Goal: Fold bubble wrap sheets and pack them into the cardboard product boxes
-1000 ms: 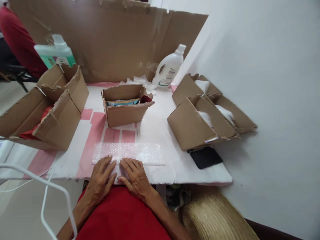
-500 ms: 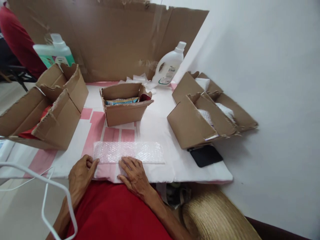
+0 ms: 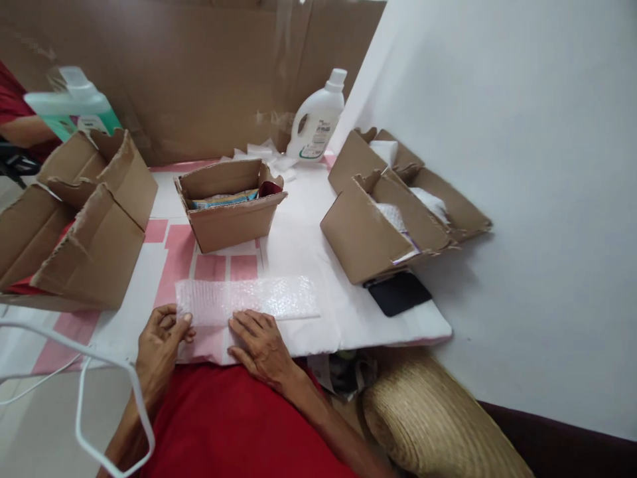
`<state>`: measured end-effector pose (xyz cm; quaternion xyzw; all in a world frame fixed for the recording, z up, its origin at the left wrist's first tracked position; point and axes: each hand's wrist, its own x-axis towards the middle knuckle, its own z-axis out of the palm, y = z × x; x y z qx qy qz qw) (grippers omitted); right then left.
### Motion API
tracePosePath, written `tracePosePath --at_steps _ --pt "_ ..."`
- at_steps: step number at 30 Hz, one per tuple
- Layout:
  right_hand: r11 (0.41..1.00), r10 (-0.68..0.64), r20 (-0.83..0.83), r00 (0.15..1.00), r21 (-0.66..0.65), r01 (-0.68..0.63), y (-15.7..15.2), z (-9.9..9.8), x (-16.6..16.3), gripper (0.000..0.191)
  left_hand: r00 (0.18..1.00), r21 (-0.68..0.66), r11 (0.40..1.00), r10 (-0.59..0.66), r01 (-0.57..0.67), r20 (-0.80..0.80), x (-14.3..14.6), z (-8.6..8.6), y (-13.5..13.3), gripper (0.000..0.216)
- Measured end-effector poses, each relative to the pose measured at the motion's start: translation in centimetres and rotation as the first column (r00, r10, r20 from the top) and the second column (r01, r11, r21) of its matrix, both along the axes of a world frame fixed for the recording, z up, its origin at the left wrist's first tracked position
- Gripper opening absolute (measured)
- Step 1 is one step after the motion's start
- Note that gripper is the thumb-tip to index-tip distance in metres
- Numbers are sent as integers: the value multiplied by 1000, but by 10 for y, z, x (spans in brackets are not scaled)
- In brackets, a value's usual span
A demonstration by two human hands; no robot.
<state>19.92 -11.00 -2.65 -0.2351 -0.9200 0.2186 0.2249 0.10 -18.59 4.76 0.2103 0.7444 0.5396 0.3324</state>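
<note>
A strip of bubble wrap lies flat across the near part of the white and pink table surface. My left hand rests at the strip's near left corner, its fingers curled on the edge. Lying flat on the table, my right hand has its fingers stretched out and touching the strip's near edge. Behind the strip stands a small open cardboard box with packets inside.
A large torn cardboard box sits at the left, another holding bubble wrap at the right, with a black flat object beside it. A white bottle and a green one stand at the cardboard backboard. A straw hat lies below.
My left hand slid left from the strip's middle to its left corner and curled on the edge. The right hand stayed flat. The view shifted slightly rightward.
</note>
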Motion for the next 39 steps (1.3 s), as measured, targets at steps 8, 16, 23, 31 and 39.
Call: tracePosePath --at_steps 8,16,23,31,39 --pt "999 6 -42 999 49 -4 -1 -10 0 39 810 -21 885 -434 464 -395 58 -1 52 19" --pt "985 -10 -112 994 171 29 -5 -26 -3 39 591 -195 803 -557 564 -584 83 -26 77 6" --pt "991 1 -170 986 134 22 -6 -18 -2 35 508 -258 819 -532 513 -677 89 -28 81 9" --pt "979 42 -127 991 204 -15 -7 -16 5 31 436 -332 774 -594 539 -677 91 -33 83 7" --pt "966 -135 -214 967 189 177 -2 20 51 28 446 -234 730 -604 642 -660 79 -37 70 31"
